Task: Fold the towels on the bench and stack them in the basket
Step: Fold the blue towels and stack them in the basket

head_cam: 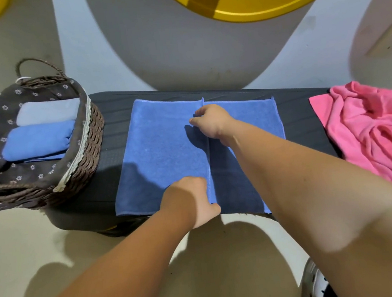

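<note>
Lying flat on the dark surface (pixel 300 118) is a blue towel (pixel 161 152), right in the middle. One side of it is folded over, and the edge of that flap runs down the middle of the towel, from the far side to the near side.

Both hands are on that edge. The right hand (pixel 211 122) is at the far part of the edge, with its fingers curled down, and its grip is tight on the flap. The left hand (pixel 190 197) is at the near part of the edge, close to the front of the surface. Its fingers are curled too, and its grip holds the flap there. Both arms reach out over the pale floor (pixel 18 239).

On the left end of the surface sits a brown woven basket (pixel 88 145) with a flowery cloth inside and a loop handle (pixel 36 62) at the back. Two towels lie in it side by side. The pale grey towel (pixel 46 112) is farther away, and the folded blue towel (pixel 37 141) is nearer, just touching it.

On the right end of the surface lies a pink towel (pixel 369 127). It is all crumpled, and some of it hangs off the front. It is well apart from the blue towel.
</note>
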